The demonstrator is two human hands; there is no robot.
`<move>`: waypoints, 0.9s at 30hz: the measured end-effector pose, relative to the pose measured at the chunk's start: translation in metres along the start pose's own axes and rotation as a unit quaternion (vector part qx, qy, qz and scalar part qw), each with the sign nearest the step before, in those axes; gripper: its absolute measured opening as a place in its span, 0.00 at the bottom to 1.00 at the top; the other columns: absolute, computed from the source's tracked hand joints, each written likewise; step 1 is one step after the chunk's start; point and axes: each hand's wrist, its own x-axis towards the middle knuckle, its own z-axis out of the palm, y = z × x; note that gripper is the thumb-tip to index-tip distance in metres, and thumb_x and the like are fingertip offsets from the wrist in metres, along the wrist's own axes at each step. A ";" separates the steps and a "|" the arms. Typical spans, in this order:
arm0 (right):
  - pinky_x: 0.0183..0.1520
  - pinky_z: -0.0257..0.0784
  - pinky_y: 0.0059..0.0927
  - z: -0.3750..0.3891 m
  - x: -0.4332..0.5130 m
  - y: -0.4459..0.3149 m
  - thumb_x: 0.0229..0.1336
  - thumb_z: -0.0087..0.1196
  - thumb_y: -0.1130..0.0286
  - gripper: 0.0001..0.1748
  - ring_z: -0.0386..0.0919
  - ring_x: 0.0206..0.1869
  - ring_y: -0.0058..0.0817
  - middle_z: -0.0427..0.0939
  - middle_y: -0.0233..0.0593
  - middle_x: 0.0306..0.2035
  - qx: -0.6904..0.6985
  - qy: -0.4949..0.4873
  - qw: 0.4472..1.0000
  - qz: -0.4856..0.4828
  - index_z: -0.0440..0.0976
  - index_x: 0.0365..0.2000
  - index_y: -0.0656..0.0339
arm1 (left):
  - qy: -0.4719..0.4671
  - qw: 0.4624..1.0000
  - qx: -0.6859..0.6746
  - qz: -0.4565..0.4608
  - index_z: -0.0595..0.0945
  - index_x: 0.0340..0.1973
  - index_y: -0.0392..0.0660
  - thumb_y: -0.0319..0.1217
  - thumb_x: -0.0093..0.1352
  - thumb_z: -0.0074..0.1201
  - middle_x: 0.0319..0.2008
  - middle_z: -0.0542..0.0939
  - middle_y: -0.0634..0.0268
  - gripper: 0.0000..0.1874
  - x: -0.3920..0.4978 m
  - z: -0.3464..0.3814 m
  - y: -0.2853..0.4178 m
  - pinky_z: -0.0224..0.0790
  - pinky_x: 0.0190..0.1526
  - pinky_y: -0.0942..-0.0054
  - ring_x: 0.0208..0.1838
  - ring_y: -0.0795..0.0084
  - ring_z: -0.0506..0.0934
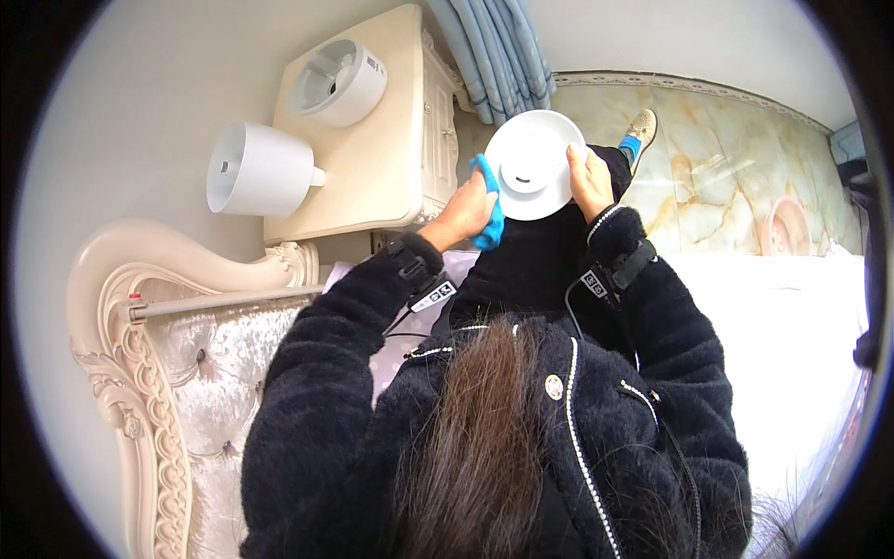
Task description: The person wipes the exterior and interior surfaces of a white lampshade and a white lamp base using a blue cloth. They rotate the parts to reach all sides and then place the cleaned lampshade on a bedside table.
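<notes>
A round white plastic lid (552, 150), with a raised round centre and a small dark slot, is tilted up before me. My right hand (591, 178) grips its right rim, the thumb over the top face. At the lid's left edge, my left hand (466, 209) holds a bright blue cloth (491, 227), which hangs past my fingers. On the cream bedside cabinet (370, 168) lie a white round appliance base (353, 91) with inner compartments and a white cylindrical container (269, 171) on its side, a short stem at its right end.
Blue curtains (496, 56) hang beside the cabinet. A carved, tufted headboard (164, 391) stands at left, with a metal rail (223, 302) across it. White bedding (775, 335) spreads at right. A pink basin (787, 227) rests on the marble-patterned floor (712, 168).
</notes>
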 end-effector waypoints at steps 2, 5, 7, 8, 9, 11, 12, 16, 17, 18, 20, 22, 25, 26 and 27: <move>0.47 0.73 0.39 -0.002 -0.002 -0.004 0.66 0.45 0.57 0.23 0.81 0.43 0.47 0.81 0.57 0.37 -0.012 -0.011 1.000 0.025 0.76 0.41 0.71 | -0.072 0.992 0.103 0.026 0.67 0.58 0.32 0.32 0.65 0.52 0.48 0.76 0.35 0.27 -0.015 -0.026 0.010 0.68 0.53 0.51 0.50 0.36 0.75; 0.47 0.73 0.41 -0.005 -0.005 -0.008 0.66 0.44 0.56 0.24 0.81 0.43 0.49 0.81 0.59 0.37 -0.019 0.001 1.000 -0.008 0.76 0.41 0.70 | 0.036 0.993 0.109 0.041 0.79 0.47 0.42 0.34 0.64 0.48 0.40 0.80 0.43 0.17 0.008 -0.065 0.030 0.71 0.47 0.51 0.44 0.40 0.78; 0.45 0.72 0.44 -0.007 -0.005 -0.008 0.67 0.43 0.54 0.25 0.80 0.42 0.53 0.80 0.60 0.35 -0.032 -0.011 0.999 -0.019 0.76 0.41 0.69 | 0.090 0.989 0.037 0.114 0.79 0.47 0.42 0.36 0.65 0.50 0.41 0.80 0.44 0.18 0.035 -0.069 0.045 0.71 0.47 0.54 0.46 0.43 0.78; 0.45 0.72 0.44 -0.006 -0.004 -0.008 0.67 0.42 0.54 0.25 0.80 0.42 0.53 0.80 0.60 0.35 -0.027 -0.018 0.999 -0.007 0.76 0.41 0.69 | 0.172 0.962 0.054 0.207 0.79 0.49 0.42 0.36 0.65 0.52 0.43 0.81 0.47 0.19 0.049 -0.062 0.055 0.71 0.49 0.56 0.48 0.45 0.77; 0.45 0.72 0.44 -0.007 -0.004 -0.007 0.67 0.42 0.53 0.26 0.80 0.42 0.53 0.80 0.59 0.35 -0.022 -0.024 0.999 -0.001 0.76 0.41 0.68 | 0.183 0.947 0.061 0.257 0.79 0.51 0.42 0.36 0.64 0.53 0.45 0.81 0.48 0.20 0.064 -0.053 0.066 0.71 0.50 0.58 0.49 0.46 0.77; 0.45 0.72 0.45 -0.007 -0.004 -0.004 0.68 0.39 0.51 0.28 0.80 0.41 0.52 0.80 0.59 0.33 -0.022 -0.022 0.999 0.013 0.77 0.40 0.68 | 0.135 0.959 0.072 0.240 0.79 0.50 0.41 0.34 0.64 0.53 0.45 0.80 0.48 0.19 0.084 -0.029 0.085 0.71 0.50 0.57 0.49 0.47 0.78; 0.44 0.72 0.45 -0.006 -0.003 -0.003 0.69 0.36 0.49 0.30 0.80 0.40 0.51 0.80 0.58 0.32 -0.023 0.002 1.000 0.000 0.77 0.38 0.68 | 0.131 0.957 0.105 0.235 0.79 0.49 0.41 0.33 0.64 0.52 0.45 0.80 0.48 0.18 0.086 -0.015 0.094 0.71 0.50 0.56 0.49 0.47 0.78; 0.44 0.71 0.45 -0.006 0.000 0.002 0.70 0.33 0.46 0.34 0.79 0.40 0.53 0.80 0.59 0.31 -0.034 0.033 0.998 0.043 0.77 0.33 0.68 | 0.093 0.958 0.133 0.235 0.79 0.45 0.41 0.28 0.65 0.49 0.44 0.81 0.52 0.13 0.071 0.011 0.114 0.72 0.47 0.56 0.47 0.49 0.78; 0.44 0.70 0.46 -0.004 0.001 0.003 0.71 0.32 0.47 0.34 0.79 0.40 0.54 0.79 0.60 0.31 -0.038 0.042 0.998 0.035 0.77 0.33 0.69 | 0.078 0.960 0.121 0.242 0.79 0.44 0.41 0.28 0.65 0.49 0.43 0.81 0.53 0.12 0.063 0.011 0.116 0.73 0.46 0.56 0.46 0.49 0.78; 0.43 0.70 0.46 -0.005 0.000 0.004 0.71 0.32 0.47 0.34 0.79 0.39 0.54 0.79 0.60 0.31 -0.021 0.039 0.998 0.037 0.77 0.32 0.69 | 0.069 0.953 0.147 0.257 0.77 0.40 0.42 0.27 0.65 0.49 0.41 0.81 0.56 0.09 0.055 0.012 0.117 0.73 0.43 0.56 0.44 0.50 0.78; 0.42 0.70 0.46 -0.004 -0.001 0.005 0.71 0.32 0.47 0.35 0.79 0.38 0.53 0.79 0.60 0.30 -0.004 0.032 0.998 0.056 0.77 0.31 0.69 | 0.052 0.944 0.152 0.288 0.76 0.39 0.41 0.25 0.65 0.49 0.42 0.80 0.57 0.08 0.041 0.006 0.117 0.73 0.44 0.58 0.46 0.52 0.78; 0.42 0.70 0.45 -0.003 -0.004 0.004 0.71 0.32 0.47 0.35 0.79 0.38 0.53 0.79 0.60 0.30 -0.001 0.030 0.997 0.066 0.77 0.31 0.68 | 0.061 0.925 0.142 0.348 0.77 0.41 0.41 0.24 0.64 0.49 0.45 0.79 0.57 0.10 0.029 -0.001 0.114 0.72 0.49 0.60 0.51 0.53 0.77; 0.41 0.71 0.44 -0.002 -0.005 0.002 0.71 0.32 0.46 0.35 0.79 0.37 0.52 0.79 0.59 0.30 0.018 0.018 0.995 0.092 0.77 0.31 0.68 | 0.072 0.882 0.145 0.442 0.78 0.42 0.40 0.22 0.62 0.48 0.47 0.79 0.58 0.12 0.008 -0.007 0.107 0.68 0.56 0.63 0.57 0.55 0.75; 0.41 0.71 0.44 -0.002 -0.005 0.001 0.71 0.33 0.45 0.35 0.79 0.38 0.52 0.79 0.59 0.31 0.005 0.024 0.997 0.077 0.77 0.32 0.68 | 0.051 0.878 0.157 0.449 0.79 0.43 0.40 0.22 0.62 0.48 0.48 0.79 0.58 0.14 0.001 -0.011 0.103 0.67 0.59 0.63 0.59 0.55 0.74; 0.41 0.71 0.44 -0.002 -0.004 0.000 0.71 0.34 0.46 0.34 0.79 0.38 0.53 0.79 0.59 0.31 0.003 0.030 0.998 0.055 0.77 0.33 0.68 | 0.031 0.873 0.169 0.456 0.79 0.45 0.40 0.21 0.62 0.48 0.50 0.79 0.58 0.15 -0.007 -0.015 0.100 0.65 0.61 0.63 0.60 0.56 0.73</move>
